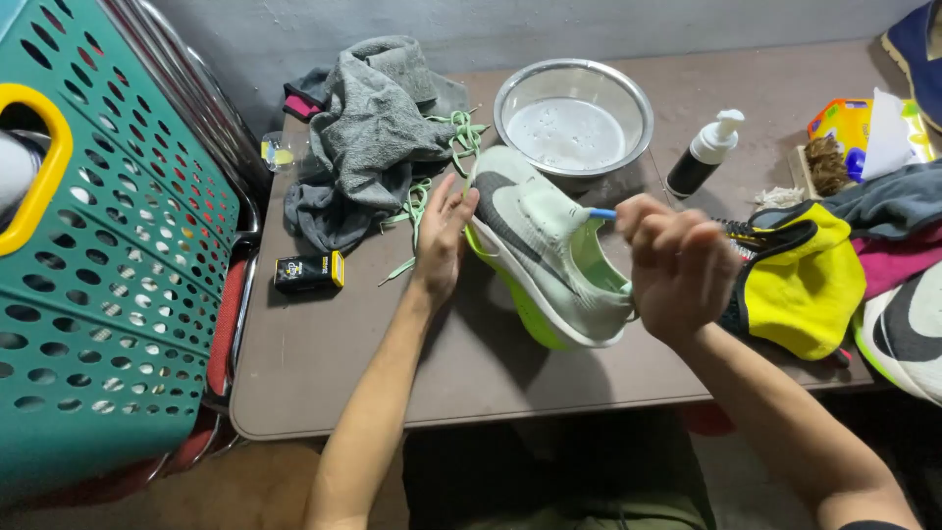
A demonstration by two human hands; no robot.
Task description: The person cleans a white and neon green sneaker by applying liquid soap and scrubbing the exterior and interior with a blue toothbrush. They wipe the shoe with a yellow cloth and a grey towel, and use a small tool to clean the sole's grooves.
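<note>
— Where's there room on the table (324,383)?

— Near edge, in front of me. Bare brown top from the small black box (308,271) across to under the shoe (545,250). My left hand (442,236) gets in from there freely.

— And further back?

— Crowded. Grey towel (368,137) heaped back left, loose laces (432,191) trailing off it toward the shoe. Steel bowl (574,118) just behind the toe. A bare strip runs between bowl and pump bottle (702,157).

— Sides?

— Left edge blocked by the green basket (108,255). Right side is cloths, a yellow one (800,285) close against my right hand (677,265).
</note>
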